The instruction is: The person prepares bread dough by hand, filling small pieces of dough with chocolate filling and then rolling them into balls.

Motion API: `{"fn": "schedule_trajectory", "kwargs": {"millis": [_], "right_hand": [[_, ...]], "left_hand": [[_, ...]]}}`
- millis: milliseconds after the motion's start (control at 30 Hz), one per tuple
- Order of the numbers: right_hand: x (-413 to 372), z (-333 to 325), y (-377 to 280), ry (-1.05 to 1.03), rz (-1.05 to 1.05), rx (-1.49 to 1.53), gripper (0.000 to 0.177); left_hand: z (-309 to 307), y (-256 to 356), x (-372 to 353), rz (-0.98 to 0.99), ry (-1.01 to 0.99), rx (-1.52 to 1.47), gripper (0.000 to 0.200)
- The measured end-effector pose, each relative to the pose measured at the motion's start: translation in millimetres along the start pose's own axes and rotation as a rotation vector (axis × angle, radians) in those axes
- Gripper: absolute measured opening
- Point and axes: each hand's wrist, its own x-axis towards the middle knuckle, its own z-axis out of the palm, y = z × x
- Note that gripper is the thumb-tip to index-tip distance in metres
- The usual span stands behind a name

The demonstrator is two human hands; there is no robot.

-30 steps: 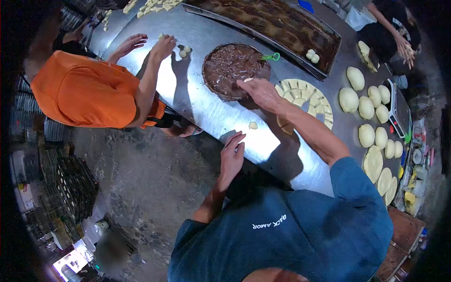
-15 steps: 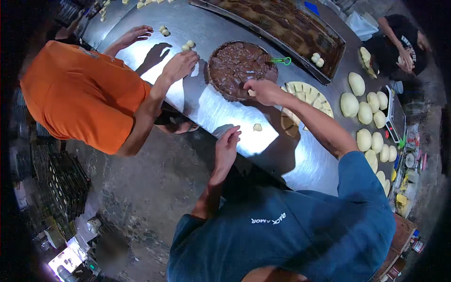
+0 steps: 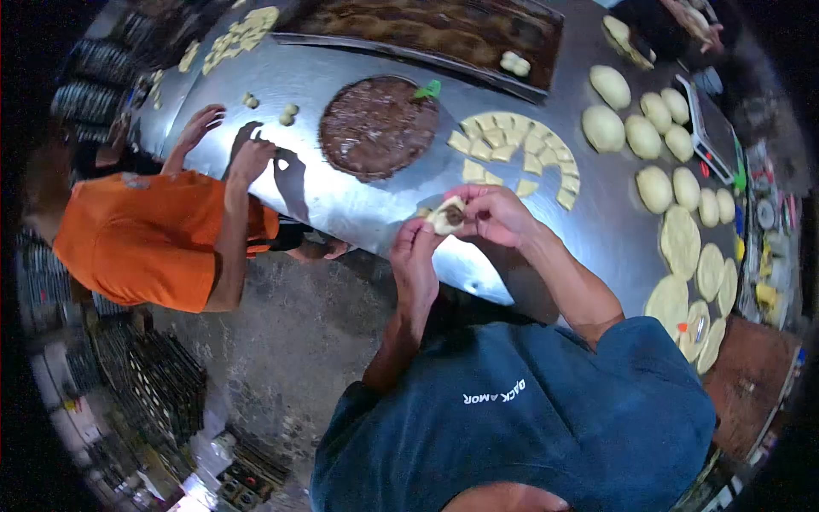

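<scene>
In front of my chest, a small piece of dough (image 3: 443, 220) with dark brown filling (image 3: 455, 213) showing in its middle is held up over the metal table. Fingers of my left hand (image 3: 416, 256) pinch its left edge. From the other side, my right hand (image 3: 499, 218) grips it with thumb and fingertips. Beyond my hands lies the round pan of brown filling (image 3: 380, 128), a green-handled tool (image 3: 428, 90) at its far right rim. An arc of cut dough pieces (image 3: 546, 149) spreads on the table right of the pan.
A co-worker in an orange shirt (image 3: 145, 239) stands at the left, hands over the table near small dough balls (image 3: 288, 113). A long dark tray (image 3: 418, 38) holds dough balls at the back. Several large dough balls (image 3: 644, 136) and flat dough rounds (image 3: 680, 241) lie right.
My right hand has come back from the filling pan to my left hand. Both now grip the dough, which carries brown filling. The view has shifted, and the co-worker's hands have moved.
</scene>
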Motion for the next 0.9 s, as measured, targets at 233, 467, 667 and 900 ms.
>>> {"fn": "schedule_trajectory", "kwargs": {"millis": [233, 467, 667, 900], "right_hand": [[-74, -7, 35, 0.445, -0.795, -1.345, 0.047], [-108, -8, 27, 0.354, -0.780, -1.323, 0.025], [-74, 10, 10, 0.227, -0.541, -1.162, 0.018], [-35, 34, 41, 0.432, -0.914, -1.314, 0.015]], "left_hand": [[55, -16, -40, -0.016, 0.025, 0.067, 0.019], [48, -10, -45, 0.319, -0.248, 0.440, 0.015], [12, 2, -10, -0.349, -0.471, -0.075, 0.020], [-3, 10, -3, -0.249, -0.220, -0.096, 0.033]]}}
